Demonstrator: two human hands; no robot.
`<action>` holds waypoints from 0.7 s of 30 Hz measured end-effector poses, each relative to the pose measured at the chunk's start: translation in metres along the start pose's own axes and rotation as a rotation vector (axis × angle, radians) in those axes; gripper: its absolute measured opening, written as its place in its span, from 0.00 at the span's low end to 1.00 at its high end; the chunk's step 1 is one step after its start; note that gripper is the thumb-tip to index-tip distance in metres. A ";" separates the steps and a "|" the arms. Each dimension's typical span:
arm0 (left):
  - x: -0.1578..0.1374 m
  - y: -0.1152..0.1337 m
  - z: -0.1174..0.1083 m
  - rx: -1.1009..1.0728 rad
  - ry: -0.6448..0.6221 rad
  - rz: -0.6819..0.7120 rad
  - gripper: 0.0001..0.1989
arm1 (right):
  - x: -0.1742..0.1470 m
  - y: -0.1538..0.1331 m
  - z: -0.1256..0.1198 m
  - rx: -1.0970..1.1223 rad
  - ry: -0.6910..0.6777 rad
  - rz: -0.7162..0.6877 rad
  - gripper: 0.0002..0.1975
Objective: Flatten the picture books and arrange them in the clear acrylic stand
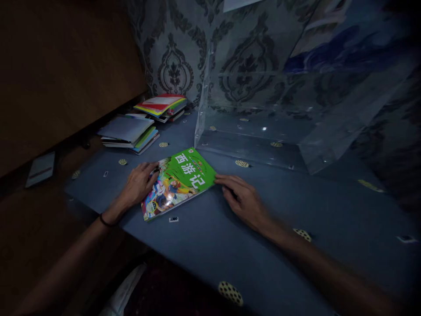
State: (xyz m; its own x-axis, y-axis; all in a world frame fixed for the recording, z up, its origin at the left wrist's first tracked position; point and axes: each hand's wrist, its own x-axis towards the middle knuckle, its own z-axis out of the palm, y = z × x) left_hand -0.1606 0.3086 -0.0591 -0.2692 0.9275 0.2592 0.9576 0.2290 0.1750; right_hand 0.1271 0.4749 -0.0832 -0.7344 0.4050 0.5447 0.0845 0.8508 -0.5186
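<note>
A paperback book [184,180] with a green cover, large white Chinese characters and a colourful cartoon figure lies closed and at a slant on the blue tabletop. My left hand [140,181] holds its left side, with fingers and thumb over the cover's edge; whether any finger is beneath the book is hidden. At the opposite corner, the stretched fingertips of my right hand [241,197] touch the book's edge. The right thumb stays apart from it, below the fingers. A dark band circles my left wrist.
Behind the book stands a clear acrylic rack [253,153]. Stacked books, a bluish-topped pile [126,131] and a red-topped pile [161,105], sit at the back left. A flat pale object [41,169] lies lower, left of the table [204,245]. Patterned wallpaper [174,66] rises behind.
</note>
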 end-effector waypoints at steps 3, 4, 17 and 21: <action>0.000 0.000 0.002 -0.018 0.006 0.002 0.24 | -0.001 0.000 -0.001 0.006 -0.007 -0.006 0.17; 0.000 -0.001 0.002 -0.023 0.008 0.001 0.24 | -0.001 0.000 -0.001 0.007 -0.010 -0.005 0.17; 0.001 -0.006 0.006 -0.050 0.029 0.011 0.25 | -0.002 0.001 -0.001 0.000 -0.022 0.012 0.17; 0.001 -0.005 0.004 -0.048 0.003 0.011 0.25 | -0.002 0.002 0.000 -0.006 -0.017 -0.011 0.16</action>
State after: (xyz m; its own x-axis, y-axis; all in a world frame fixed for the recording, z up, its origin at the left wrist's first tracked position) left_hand -0.1653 0.3092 -0.0634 -0.2587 0.9290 0.2645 0.9546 0.2040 0.2170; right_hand 0.1293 0.4759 -0.0851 -0.7464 0.3899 0.5394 0.0801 0.8572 -0.5088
